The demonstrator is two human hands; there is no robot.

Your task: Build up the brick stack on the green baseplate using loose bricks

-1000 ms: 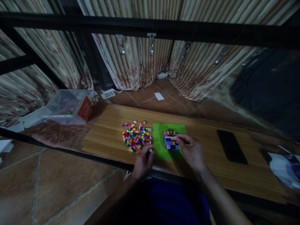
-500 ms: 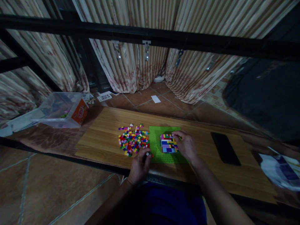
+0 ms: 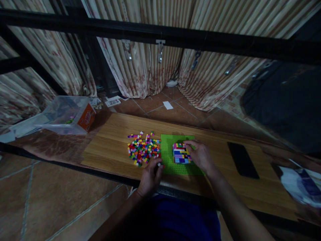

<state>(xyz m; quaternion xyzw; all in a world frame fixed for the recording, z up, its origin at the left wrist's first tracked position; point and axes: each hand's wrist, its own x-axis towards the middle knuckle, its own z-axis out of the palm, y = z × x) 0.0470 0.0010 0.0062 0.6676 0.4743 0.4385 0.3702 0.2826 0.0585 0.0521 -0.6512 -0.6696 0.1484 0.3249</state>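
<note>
Multicoloured brick block point(image 3: 181, 154) sits on the green baseplate point(image 3: 167, 144), towards its right side, with bare studs showing to the block's left. The right hand point(image 3: 202, 156) reaches over the plate from the right, its fingertips at the block's far right corner; thumb and forefinger are close together there, but I cannot tell whether its grip has a brick between them. The left hand point(image 3: 149, 175) is by the plate's near left corner, its grip almost closed — a small white brick point(image 3: 159, 164) is held between thumb and fingers. Loose bricks point(image 3: 142, 150) of many colours lie in a spread just left of the plate, on the wooden counter point(image 3: 107, 144). A flat black slab point(image 3: 242, 160) lies well to the right, and a clear plastic box point(image 3: 62, 115) with an orange label stands off to the left — small green and pink things show inside.
</note>
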